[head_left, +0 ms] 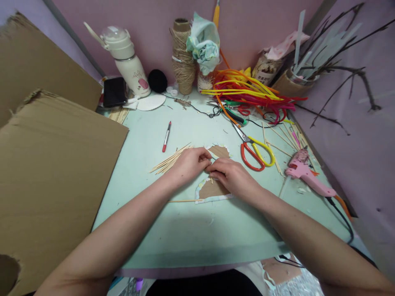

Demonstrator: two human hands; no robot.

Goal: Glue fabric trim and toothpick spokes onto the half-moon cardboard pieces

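A brown cardboard cutout (pixel 213 190) edged with pale patterned fabric lies flat on the table in front of me. My left hand (pixel 195 161) and my right hand (pixel 230 172) meet over its middle, fingertips pinched close together. What sits between the fingers is hidden. Just below them, a short bit of wooden stick (pixel 211 180) pokes out. Under and beside my left hand lies a bundle of thin wooden sticks (pixel 168 161). One single stick (pixel 183 201) lies alongside the cutout's lower left corner.
Scissors (pixel 254 150) with red and yellow handles lie to the right, a pink glue gun (pixel 308 174) farther right. A red-capped pen (pixel 167 136) is at left. Large cardboard sheets (pixel 58 172) cover the left side. Behind stand a white bottle (pixel 131 68), twine (pixel 183 61) and pipe cleaners (pixel 247 88).
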